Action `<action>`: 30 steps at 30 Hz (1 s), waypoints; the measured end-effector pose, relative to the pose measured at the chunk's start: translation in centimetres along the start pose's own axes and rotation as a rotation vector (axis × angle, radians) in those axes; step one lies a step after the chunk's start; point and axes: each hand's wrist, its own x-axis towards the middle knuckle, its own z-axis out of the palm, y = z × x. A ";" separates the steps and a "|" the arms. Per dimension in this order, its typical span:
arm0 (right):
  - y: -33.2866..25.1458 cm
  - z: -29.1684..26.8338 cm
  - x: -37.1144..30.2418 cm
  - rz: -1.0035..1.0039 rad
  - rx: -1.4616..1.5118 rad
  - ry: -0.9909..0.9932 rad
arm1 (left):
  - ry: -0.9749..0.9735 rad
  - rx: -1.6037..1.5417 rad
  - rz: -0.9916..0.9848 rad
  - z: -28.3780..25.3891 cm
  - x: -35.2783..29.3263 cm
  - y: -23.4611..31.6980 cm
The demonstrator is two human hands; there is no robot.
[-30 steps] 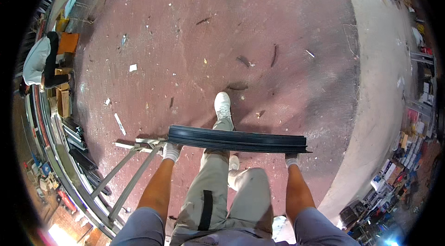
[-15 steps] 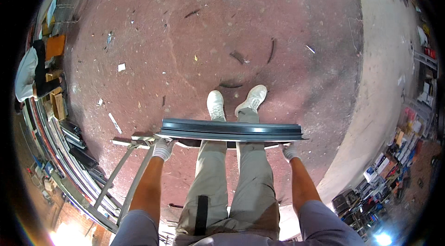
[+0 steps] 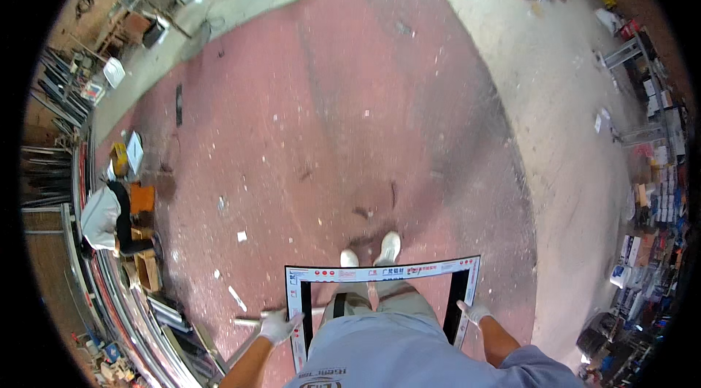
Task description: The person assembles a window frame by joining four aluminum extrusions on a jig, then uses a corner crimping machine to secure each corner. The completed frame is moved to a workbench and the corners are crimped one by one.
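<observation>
A rectangular window-type frame [image 3: 380, 272] is in front of my legs, its face turned up. White film with red and blue print covers its rails, and dark inner edges show at the sides. My left hand [image 3: 280, 327], in a pale glove, grips the left side rail. On the right side rail, my gloved right hand [image 3: 475, 312] is closed, thumb over the face. The frame's near side is hidden by my shirt. Beside my left hand, pale metal bars [image 3: 252, 321] of a stand stick out.
At left, a person [image 3: 109, 220] bends by cardboard boxes [image 3: 147, 271] and an orange panel [image 3: 142, 198]. Long metal profiles [image 3: 135, 315] line the left edge. Crowded shelves [image 3: 661, 191] run along the right. Scraps such as a white piece [image 3: 242, 236] dot the red floor [image 3: 350, 161].
The frame has tipped from nearly edge-on to showing its printed face, and both hands have moved with it. My view has swung up, bringing in more of the far floor.
</observation>
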 end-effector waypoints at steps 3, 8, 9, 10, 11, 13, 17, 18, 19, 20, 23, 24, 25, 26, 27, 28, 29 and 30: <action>-1.3 -3.4 -4.0 -0.163 0.126 0.145 | -0.080 0.050 -0.037 2.0 -2.5 -4.9; -10.1 -11.0 -2.4 -0.146 0.185 0.177 | 0.236 -0.056 -0.184 -4.8 -0.4 1.8; -13.2 -13.2 -4.2 -0.181 0.224 0.243 | 0.305 -0.232 -0.151 -7.0 0.5 3.6; -14.0 -13.4 -1.7 -0.179 0.302 0.272 | 0.354 -0.311 -0.124 -8.8 2.5 4.0; -15.1 -14.4 1.0 -0.179 0.376 0.304 | 0.400 -0.397 -0.098 -10.6 4.9 5.0; -19.4 -19.3 0.7 -0.040 0.193 0.332 | 0.381 -0.448 -0.146 -20.5 1.3 13.9; -30.8 -28.6 -5.1 0.075 0.260 0.292 | 0.495 -0.338 -0.016 -31.2 11.0 18.6; -32.8 -30.5 -7.6 0.065 0.359 0.307 | 0.404 -0.335 -0.068 -34.6 12.1 20.9; -34.9 -32.7 -9.0 0.058 0.353 0.325 | 0.388 -0.328 -0.046 -38.3 13.0 23.2; -36.5 -35.1 -10.6 0.055 0.348 0.344 | 0.365 -0.317 -0.025 -42.3 13.2 26.0; -40.1 -40.6 -8.1 0.041 0.378 0.354 | 0.380 -0.229 0.116 -52.1 15.3 32.1; -41.7 -42.6 -9.2 0.039 0.410 0.295 | 0.394 -0.223 0.137 -54.8 15.5 34.2; -41.7 -43.7 -6.0 0.018 0.334 0.345 | 0.289 -0.300 0.061 -58.9 13.3 38.4; -42.1 -44.3 -3.1 0.033 0.423 0.369 | 0.334 -0.248 0.099 -60.9 15.7 39.5; -43.5 -45.2 -1.0 0.049 0.510 0.395 | 0.378 -0.199 0.137 -62.7 18.5 40.8; -46.1 -47.2 -2.8 -0.051 0.535 0.434 | 0.374 -0.242 0.091 -65.3 17.8 43.9; -48.8 -50.0 -4.7 -0.153 0.559 0.473 | 0.404 -0.245 0.116 -67.8 18.8 45.8; -50.9 -52.3 -6.2 -0.273 0.665 0.459 | 0.418 -0.247 0.147 -69.9 19.8 47.7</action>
